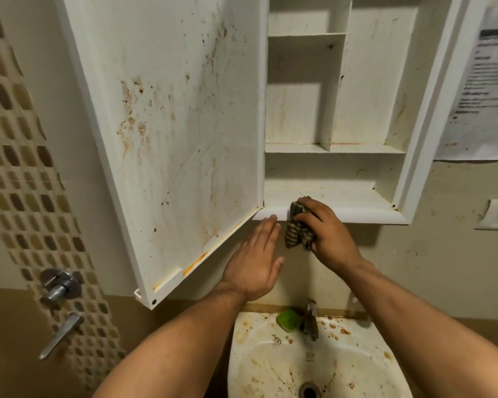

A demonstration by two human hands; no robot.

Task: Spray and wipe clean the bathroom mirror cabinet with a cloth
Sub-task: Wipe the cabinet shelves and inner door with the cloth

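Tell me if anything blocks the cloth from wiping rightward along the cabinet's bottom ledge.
Nothing visible does: right of the cloth in the right hand, the bottom ledge lies bare to the frame corner. The left hand is on the opposite side.

The cabinet's bottom ledge (342, 212) carries a striped cloth (295, 231); the sink rim (339, 326) carries a green lump (288, 319).

The print on the paper notice (483, 90) is blurred past reading. The cloth (295, 234) is partly covered by the right hand (328, 234), and the sink (242, 354) is cropped below.
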